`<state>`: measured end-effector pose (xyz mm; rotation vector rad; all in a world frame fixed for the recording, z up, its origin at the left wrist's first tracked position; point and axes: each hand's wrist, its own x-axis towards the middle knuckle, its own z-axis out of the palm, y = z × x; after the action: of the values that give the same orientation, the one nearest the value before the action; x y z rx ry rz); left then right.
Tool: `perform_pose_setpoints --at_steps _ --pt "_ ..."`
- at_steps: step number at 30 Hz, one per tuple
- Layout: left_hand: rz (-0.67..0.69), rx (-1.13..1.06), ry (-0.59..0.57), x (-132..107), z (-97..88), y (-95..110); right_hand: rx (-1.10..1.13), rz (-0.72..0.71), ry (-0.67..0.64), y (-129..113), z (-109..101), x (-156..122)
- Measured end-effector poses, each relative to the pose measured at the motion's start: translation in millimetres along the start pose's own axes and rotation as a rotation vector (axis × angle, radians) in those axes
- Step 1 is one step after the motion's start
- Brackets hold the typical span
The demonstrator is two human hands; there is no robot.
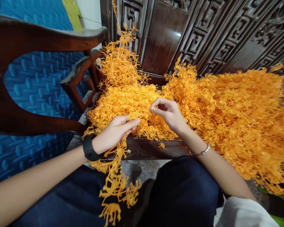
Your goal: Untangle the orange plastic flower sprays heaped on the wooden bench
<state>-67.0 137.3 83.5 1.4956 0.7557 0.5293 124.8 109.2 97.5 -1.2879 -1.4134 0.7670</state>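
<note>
My left hand (117,130) is closed around a strand of orange plastic flower pieces (113,186), which dangles below it between my knees. To its right, my right hand (168,113) pinches with thumb and index finger. What lies between those fingertips is too small to make out, though thin orange strands run close by. Both hands are just above a heap of the same orange pieces (130,97) on a dark wooden seat. One loose orange piece (161,145) lies near the seat's front edge (151,149).
A much larger orange pile (241,116) spreads along the right. A curved wooden armrest (44,39) stands at the left, with blue textured mats (38,82) beyond it. A carved dark wooden backrest (164,34) rises behind the heaps.
</note>
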Motion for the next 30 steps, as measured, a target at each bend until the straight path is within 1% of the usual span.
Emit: perform_pose_setpoints --at_steps 2,5,8,11,13,14,15,18,19,20,22,26,28,30 --pt "-0.007 -0.039 0.021 -0.1 3.0 -0.4 0.015 0.030 0.036 1.5 1.5 1.7" --pt "-0.008 -0.109 0.053 -2.4 8.1 -0.1 0.044 0.091 0.049 -1.0 1.7 2.9" --pt "0.000 -0.198 0.080 -5.3 12.6 1.5 0.069 0.102 0.062 -7.0 4.4 1.6" --pt "-0.031 -0.267 0.048 -7.3 15.6 2.6 0.077 0.075 0.102 -10.6 9.4 0.4" --pt "-0.055 -0.301 0.033 -9.7 17.1 1.5 0.076 0.065 0.118 -9.6 8.3 1.3" --pt "-0.067 -0.311 0.031 -11.7 17.6 0.2 0.072 0.060 0.151 -7.8 4.8 2.5" --pt "-0.076 -0.314 0.033 -14.0 18.0 -1.7 0.065 0.048 0.217 -5.1 -0.9 4.1" --pt "-0.092 -0.272 0.050 -21.3 17.9 -9.1 0.029 -0.016 0.498 7.3 -25.6 10.4" --pt "-0.090 -0.248 0.056 -22.6 17.4 -11.5 0.022 -0.025 0.537 12.5 -33.2 12.7" --pt "-0.085 -0.224 0.062 -22.8 16.7 -13.5 0.002 -0.027 0.537 17.9 -38.9 14.8" --pt "-0.083 -0.188 0.052 -20.3 14.9 -16.2 -0.101 -0.046 0.465 27.9 -42.7 18.8" --pt "-0.062 -0.128 -0.056 -9.6 12.3 -16.7 -0.383 -0.122 0.326 37.5 -29.4 23.4" --pt "-0.032 -0.114 -0.098 -5.0 11.4 -16.0 -0.453 -0.149 0.286 36.2 -23.2 23.3" --pt "-0.005 -0.113 -0.104 -1.4 10.0 -15.8 -0.497 -0.186 0.248 32.5 -21.3 21.6"
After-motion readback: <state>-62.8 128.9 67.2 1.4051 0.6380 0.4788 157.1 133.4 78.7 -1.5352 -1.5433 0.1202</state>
